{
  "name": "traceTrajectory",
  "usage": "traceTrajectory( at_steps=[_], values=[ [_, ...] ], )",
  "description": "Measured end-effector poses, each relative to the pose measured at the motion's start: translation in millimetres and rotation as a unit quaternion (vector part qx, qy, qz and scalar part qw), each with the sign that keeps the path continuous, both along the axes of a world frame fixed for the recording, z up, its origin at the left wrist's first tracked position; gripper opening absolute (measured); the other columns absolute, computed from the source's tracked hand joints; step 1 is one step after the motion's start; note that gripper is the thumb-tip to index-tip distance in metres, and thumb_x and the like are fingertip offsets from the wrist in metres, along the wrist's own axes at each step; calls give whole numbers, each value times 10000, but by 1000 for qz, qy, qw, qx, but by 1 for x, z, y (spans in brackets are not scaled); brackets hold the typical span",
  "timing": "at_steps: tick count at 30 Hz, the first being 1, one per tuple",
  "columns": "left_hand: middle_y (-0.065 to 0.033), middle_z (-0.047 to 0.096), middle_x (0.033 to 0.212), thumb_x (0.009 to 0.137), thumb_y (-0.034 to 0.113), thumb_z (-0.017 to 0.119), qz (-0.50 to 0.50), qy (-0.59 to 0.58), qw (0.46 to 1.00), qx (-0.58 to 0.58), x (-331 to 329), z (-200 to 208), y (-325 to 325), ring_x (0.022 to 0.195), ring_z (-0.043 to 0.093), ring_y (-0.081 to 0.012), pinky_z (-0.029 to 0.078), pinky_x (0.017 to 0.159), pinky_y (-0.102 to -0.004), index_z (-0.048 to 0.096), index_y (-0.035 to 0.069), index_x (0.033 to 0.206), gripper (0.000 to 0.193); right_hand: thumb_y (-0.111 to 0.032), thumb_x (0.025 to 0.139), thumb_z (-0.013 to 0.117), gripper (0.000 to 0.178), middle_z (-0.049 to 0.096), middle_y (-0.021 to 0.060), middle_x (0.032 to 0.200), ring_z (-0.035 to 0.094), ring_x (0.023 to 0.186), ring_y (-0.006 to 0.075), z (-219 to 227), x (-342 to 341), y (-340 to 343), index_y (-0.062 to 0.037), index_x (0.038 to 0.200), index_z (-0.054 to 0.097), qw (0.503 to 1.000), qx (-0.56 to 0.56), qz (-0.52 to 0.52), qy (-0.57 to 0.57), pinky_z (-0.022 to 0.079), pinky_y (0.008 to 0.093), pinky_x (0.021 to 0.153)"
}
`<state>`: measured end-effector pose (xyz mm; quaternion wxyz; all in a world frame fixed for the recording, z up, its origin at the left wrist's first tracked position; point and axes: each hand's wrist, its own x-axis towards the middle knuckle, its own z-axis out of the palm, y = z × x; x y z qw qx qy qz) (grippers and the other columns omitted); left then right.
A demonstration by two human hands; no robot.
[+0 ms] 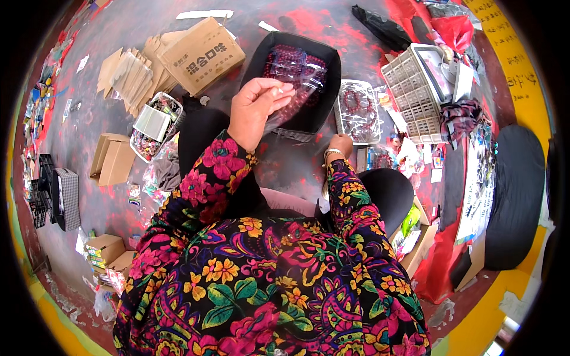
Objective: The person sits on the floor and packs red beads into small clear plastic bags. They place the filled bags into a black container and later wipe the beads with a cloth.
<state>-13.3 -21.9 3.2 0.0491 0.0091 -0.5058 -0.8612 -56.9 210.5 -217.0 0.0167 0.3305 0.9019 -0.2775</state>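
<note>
My left hand (252,113) is raised over the near left part of a black bin (252,64), thumb and fingers pinched together. From it a clear plastic bag (289,114) hangs down across the bin. Inside the bin lie dark red bead strings (317,66), partly in clear wrapping. My right hand (340,144) is closed beside the near left corner of a white basket (360,142); what its fingers hold, if anything, is hidden. Red bead bracelets (351,102) and clear plastic lie in that basket.
A cardboard box (205,56) and stacked flat cardboard (132,77) stand at the far left. Nearer are a basket of small items (142,145) and an open carton (111,159). Right of the white basket stands a pale crate (409,95). My bent knees flank the work area.
</note>
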Motion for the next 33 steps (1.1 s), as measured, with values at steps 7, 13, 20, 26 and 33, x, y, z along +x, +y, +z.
traceTrajectory(
  at_steps=[7,13,20,26,33],
  values=[
    [-180,587,1059,920,43,425,-13,-23,999,-30,14,20,11,1008,584,-267,471,876,-349,530,-3,1010,146,-183,790,521,241,644,187,930,610,906,356,-34,-8,-12,-21,900,661,989,-107,-65,-83,465,418,776],
    [-179,584,1068,925,56,427,-8,-34,999,-28,18,24,11,1015,582,-262,469,880,-344,527,-4,1019,150,-160,759,486,241,647,177,890,643,788,301,-60,-22,-24,-43,844,678,973,-15,204,-105,495,359,641],
    [-177,585,1063,925,60,432,-23,-14,999,-21,9,17,10,1010,583,-261,473,875,-347,530,-8,1017,150,-148,812,417,280,636,157,782,629,604,259,-116,-62,3,-81,903,673,924,-311,-50,-218,466,363,486],
    [-174,591,1041,919,57,448,0,-7,1000,-13,4,-2,3,990,590,-259,479,868,-357,538,-7,997,135,-203,890,359,284,582,122,728,563,519,271,-22,-44,-14,-102,1029,584,890,-412,-133,-142,436,400,450],
    [-169,599,1021,910,55,465,-6,-8,1000,-3,-5,-9,1,980,594,-257,481,865,-357,545,-6,983,124,-77,825,481,245,586,96,767,559,606,221,-37,-35,19,-97,1051,572,906,-389,-87,-145,439,376,530]
  ],
)
